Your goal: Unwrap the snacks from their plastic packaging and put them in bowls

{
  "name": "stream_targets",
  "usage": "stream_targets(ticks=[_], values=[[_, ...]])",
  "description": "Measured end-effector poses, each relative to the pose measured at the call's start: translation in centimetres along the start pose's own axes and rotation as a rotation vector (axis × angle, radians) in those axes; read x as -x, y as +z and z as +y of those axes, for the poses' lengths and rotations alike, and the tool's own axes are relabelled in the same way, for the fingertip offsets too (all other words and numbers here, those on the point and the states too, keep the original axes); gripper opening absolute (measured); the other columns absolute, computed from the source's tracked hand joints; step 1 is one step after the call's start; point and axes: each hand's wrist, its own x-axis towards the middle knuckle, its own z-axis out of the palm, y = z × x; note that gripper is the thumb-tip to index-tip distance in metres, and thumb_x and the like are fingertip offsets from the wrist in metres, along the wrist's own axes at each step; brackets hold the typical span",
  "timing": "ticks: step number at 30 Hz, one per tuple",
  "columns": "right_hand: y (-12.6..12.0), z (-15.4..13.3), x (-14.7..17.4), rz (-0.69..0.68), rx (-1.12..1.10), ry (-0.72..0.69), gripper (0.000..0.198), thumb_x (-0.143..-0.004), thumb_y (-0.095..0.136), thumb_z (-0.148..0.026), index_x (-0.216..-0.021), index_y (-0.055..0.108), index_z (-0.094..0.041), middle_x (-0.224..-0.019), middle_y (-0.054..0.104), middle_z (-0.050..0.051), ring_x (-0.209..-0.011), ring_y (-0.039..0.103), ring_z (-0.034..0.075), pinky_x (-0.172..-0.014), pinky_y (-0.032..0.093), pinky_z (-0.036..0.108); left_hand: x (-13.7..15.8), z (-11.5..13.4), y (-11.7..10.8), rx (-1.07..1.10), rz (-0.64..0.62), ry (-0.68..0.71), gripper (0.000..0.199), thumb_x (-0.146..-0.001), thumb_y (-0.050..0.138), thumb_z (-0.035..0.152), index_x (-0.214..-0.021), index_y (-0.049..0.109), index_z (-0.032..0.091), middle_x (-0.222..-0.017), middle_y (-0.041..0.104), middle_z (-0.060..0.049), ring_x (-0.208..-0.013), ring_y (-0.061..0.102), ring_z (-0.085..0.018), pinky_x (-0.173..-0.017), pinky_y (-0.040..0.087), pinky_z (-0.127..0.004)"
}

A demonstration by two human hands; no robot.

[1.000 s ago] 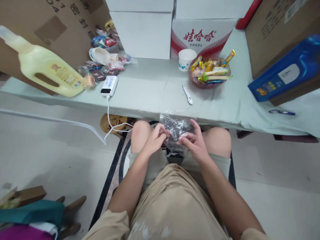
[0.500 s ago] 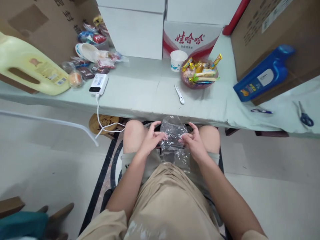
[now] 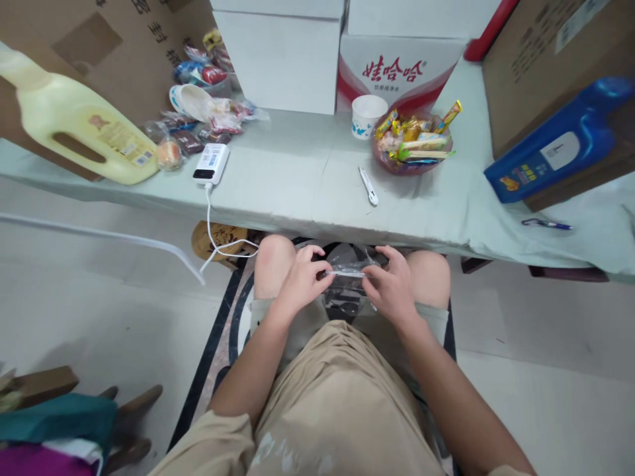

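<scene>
Between my knees, below the table's front edge, a clear plastic bag is stretched across both hands. My left hand pinches its left side between thumb and fingers. On the opposite side my right hand grips the plastic the same way. A whitish folded band of the film runs straight from one hand to the other, and the loose part hangs below it. The floor shows through the film. I cannot make out anything inside the bag.
On the cloth-covered table lie a white utility knife, a power bank with a dangling cable, a candy bowl and a paper cup. A yellow jug stands left, a blue bottle right.
The plastic, spread upright before, is now pulled into a flatter folded band between my hands. My fingers have closed more tightly on it. The view has shifted slightly left.
</scene>
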Motion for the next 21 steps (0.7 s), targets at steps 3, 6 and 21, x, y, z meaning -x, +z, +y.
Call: stream_targets(ticks=[3, 6, 21], values=[[-2.1, -0.3, -0.2, -0.147, -0.281, -0.061, 0.011, -0.084, 0.058, -0.027, -0.079, 0.066, -0.022, -0.123, 0.066, 0.011, -0.131, 0.051, 0.033, -0.110, 0.038, 0.053, 0.2, 0.9, -0.5, 0.321, -0.142, 0.025, 0.018, -0.075, 0.073, 0.033, -0.068, 0.062, 0.020, -0.113, 0.068, -0.012, -0.117, 0.061, -0.029, -0.101, 0.047, -0.042], [-2.9, -0.2, -0.3, -0.376, -0.702, 0.114, 0.023, -0.084, 0.063, -0.036, -0.103, 0.061, -0.024, -0.101, 0.071, 0.007, -0.100, 0.066, 0.027, -0.087, 0.052, 0.043, -0.1, 1.2, -0.2, 0.675, -0.155, -0.180, 0.032, -0.077, 0.073, 0.045, -0.072, 0.053, 0.021, -0.079, 0.068, -0.005, -0.076, 0.068, -0.020, -0.068, 0.052, -0.031], [2.3, 0.1, 0.6, -0.389, -1.290, 0.787, 0.058, -0.056, 0.088, -0.049, -0.100, 0.060, -0.023, -0.083, 0.067, 0.000, -0.062, 0.063, 0.015, -0.060, 0.053, 0.030, 2.3, -1.8, 3.3, 1.029, -0.064, -0.641, 0.038, -0.057, 0.090, 0.032, -0.086, 0.073, 0.015, -0.079, 0.073, -0.002, -0.069, 0.066, -0.014, -0.067, 0.052, -0.026]])
